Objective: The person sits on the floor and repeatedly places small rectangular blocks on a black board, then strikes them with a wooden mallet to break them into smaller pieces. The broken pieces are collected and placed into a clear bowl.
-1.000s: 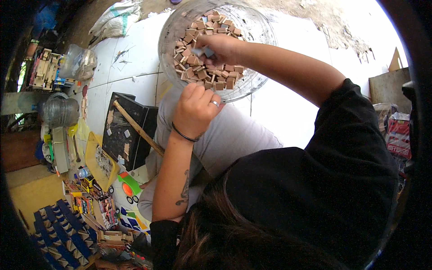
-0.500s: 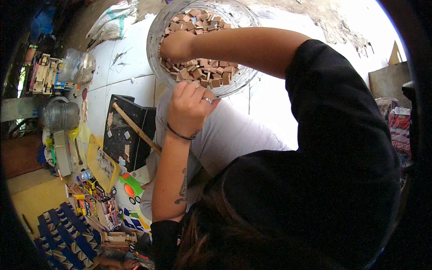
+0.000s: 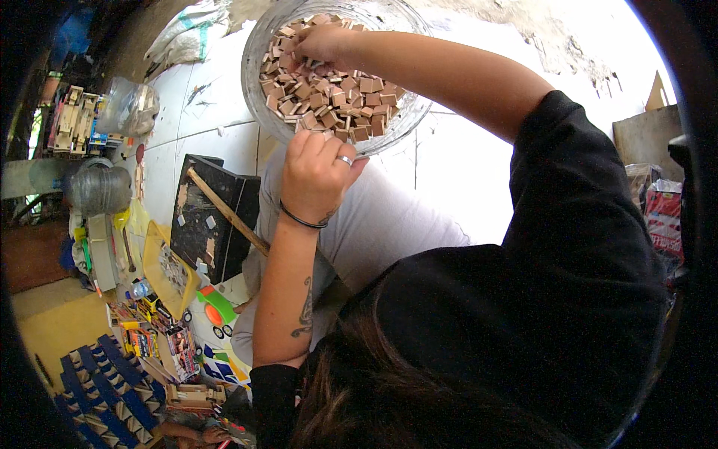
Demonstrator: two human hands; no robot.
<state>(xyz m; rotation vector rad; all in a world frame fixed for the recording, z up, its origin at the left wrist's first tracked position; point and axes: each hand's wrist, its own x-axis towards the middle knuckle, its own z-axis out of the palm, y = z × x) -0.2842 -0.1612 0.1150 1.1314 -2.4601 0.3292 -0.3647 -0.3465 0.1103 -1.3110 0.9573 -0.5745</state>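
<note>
A round, clear plastic basin (image 3: 258,97) holds a heap of small brown wooden blocks (image 3: 333,101). My left hand (image 3: 318,168), with a ring on one finger and a black band at the wrist, is closed on the basin's near rim. My right hand (image 3: 323,45) reaches over from the right into the far left part of the heap. Its fingers are bent downward and apart among the blocks, their tips partly hidden, and no block is plainly gripped.
Left of my leg stands a black box (image 3: 217,224) with a wooden-handled tool (image 3: 228,213) across it. Beyond it are a yellow tray (image 3: 166,273), toy trucks (image 3: 142,340) and dark blue pieces (image 3: 108,393). Another person's hand (image 3: 215,434) shows at the lower left. A white sack (image 3: 187,34) lies behind.
My right hand has moved away from me and slightly right, rising partly out of the blocks. The heap has shifted and spread. My left hand stays on the rim.
</note>
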